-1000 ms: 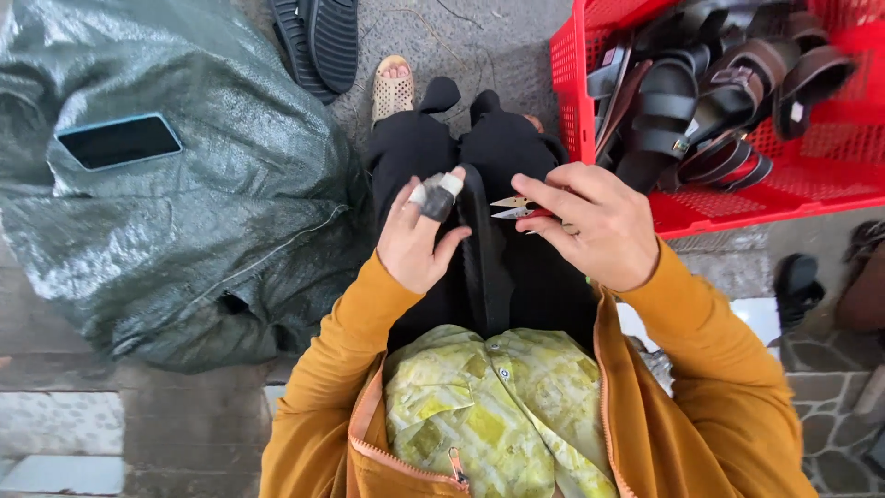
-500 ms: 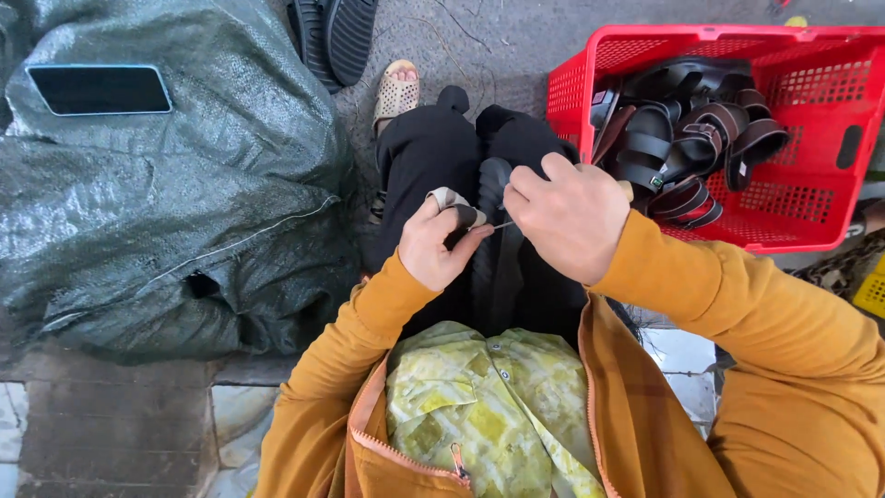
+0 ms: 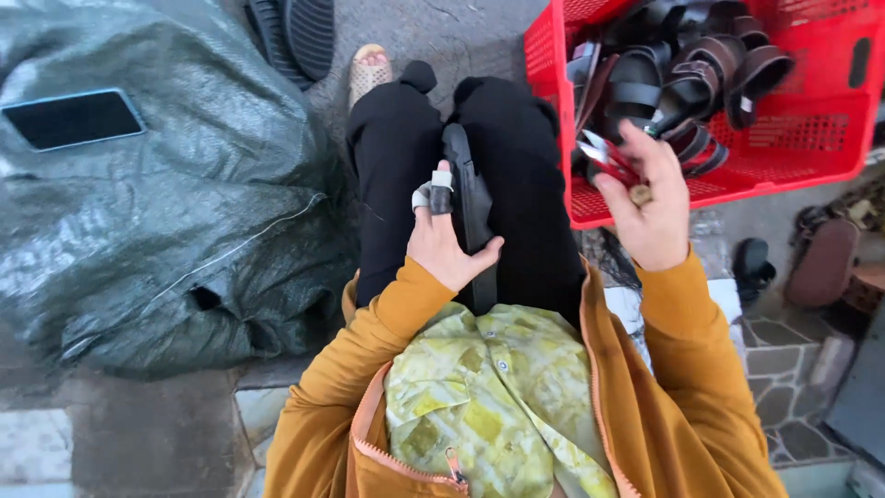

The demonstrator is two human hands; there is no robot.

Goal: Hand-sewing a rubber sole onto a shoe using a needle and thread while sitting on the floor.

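A long black sandal sole (image 3: 466, 180) lies lengthwise between my black-trousered thighs. My left hand (image 3: 444, 244) rests on it, thumb hooked over its right edge and two fingertips wrapped in white tape. Out to the right, my right hand (image 3: 648, 205) is raised at the near wall of the red plastic basket (image 3: 737, 175). It grips small red-handled snips (image 3: 601, 155), whose blades point toward the basket. Several dark brown and black sandals (image 3: 687, 69) are piled inside the basket.
A big grey-green tarp sack (image 3: 175, 231) fills the left side, with a dark phone (image 3: 74, 118) lying on it. Black soles (image 3: 295, 32) lie at the top, beside my foot in a beige sandal (image 3: 369, 72). Loose shoes (image 3: 819, 263) sit on the stone paving at right.
My hands were together over my lap, working on a small piece. The right hand has swung right to the basket with the snips; the left has dropped onto the sole.
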